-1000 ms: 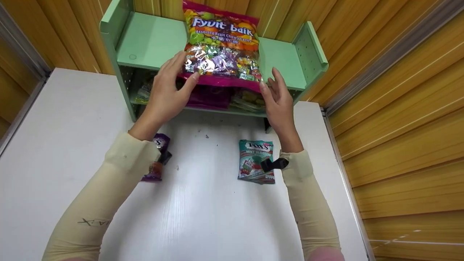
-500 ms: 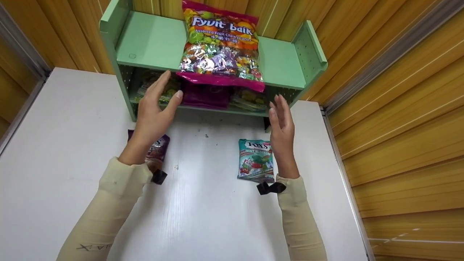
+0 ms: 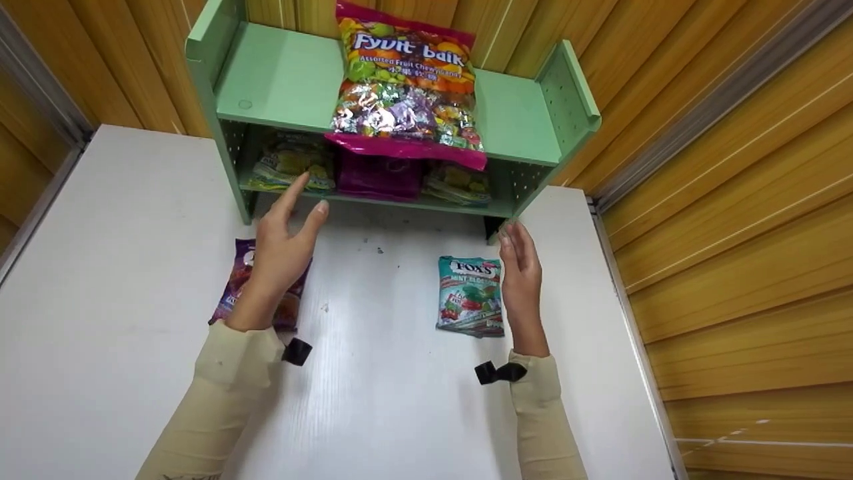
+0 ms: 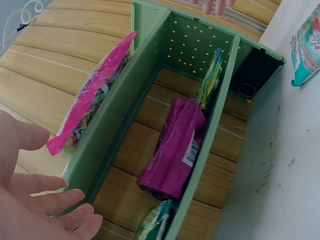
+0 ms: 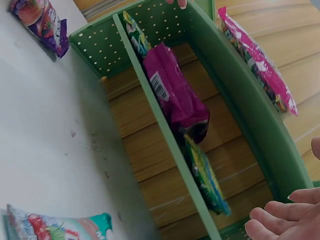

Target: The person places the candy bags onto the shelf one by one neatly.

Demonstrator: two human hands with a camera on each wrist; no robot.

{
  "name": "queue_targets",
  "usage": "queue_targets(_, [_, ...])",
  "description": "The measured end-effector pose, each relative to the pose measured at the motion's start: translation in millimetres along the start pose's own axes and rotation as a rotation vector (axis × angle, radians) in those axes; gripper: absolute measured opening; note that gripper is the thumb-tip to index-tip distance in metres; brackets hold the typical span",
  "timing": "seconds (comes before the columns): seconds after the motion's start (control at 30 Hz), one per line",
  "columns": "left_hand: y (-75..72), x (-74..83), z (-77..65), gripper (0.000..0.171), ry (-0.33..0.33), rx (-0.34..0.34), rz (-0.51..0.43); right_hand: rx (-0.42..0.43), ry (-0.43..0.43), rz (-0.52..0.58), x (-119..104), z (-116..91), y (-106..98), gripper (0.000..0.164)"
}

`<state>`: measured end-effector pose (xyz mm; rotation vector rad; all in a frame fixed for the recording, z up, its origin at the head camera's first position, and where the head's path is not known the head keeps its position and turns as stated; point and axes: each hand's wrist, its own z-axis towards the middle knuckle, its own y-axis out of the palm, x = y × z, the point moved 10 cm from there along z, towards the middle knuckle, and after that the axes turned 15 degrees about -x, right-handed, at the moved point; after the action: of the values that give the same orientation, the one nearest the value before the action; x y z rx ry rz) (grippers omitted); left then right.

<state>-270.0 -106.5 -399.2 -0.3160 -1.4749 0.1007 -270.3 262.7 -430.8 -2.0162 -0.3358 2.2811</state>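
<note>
A large Fyvit balk candy bag (image 3: 406, 87) lies on the top board of a green shelf (image 3: 280, 73), its magenta lower edge overhanging the front. My left hand (image 3: 280, 250), fingers extended and thumb apart, hovers over a purple Fox's candy bag (image 3: 230, 293) and partly covers it; contact cannot be told. My right hand (image 3: 522, 277) holds nothing, its fingers together, just right of a teal Fox's Mint Blossom bag (image 3: 470, 297). In the left wrist view, my left hand (image 4: 42, 200) is near the shelf's front edge with nothing in it.
On the lower board, a magenta bag (image 3: 380, 177) sits between yellow-green packs at left (image 3: 293, 163) and right (image 3: 456, 183). A white table (image 3: 373, 393) carries the shelf. Slatted wooden walls (image 3: 733, 233) stand behind and at the sides.
Both hands have let go of the Fyvit balk candy bag and drawn back toward me, down over the table. That bag stays on the top board, its lower edge settled slightly lower.
</note>
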Motion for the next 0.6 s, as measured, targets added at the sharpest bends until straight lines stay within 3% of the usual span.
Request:
queue_targets(0.37, [24.7,-30.0,-3.9,0.056,-0.043,-0.032,-0.089,0.052,0.195,-0.072,50.5,-16.9,-11.1,0.055])
queue_targets(0.6, [48.0,-60.7,-3.9,0.054,-0.135,-0.065,-0.120,0.055,0.300,-0.103,82.9,-23.1,-18.9,0.057])
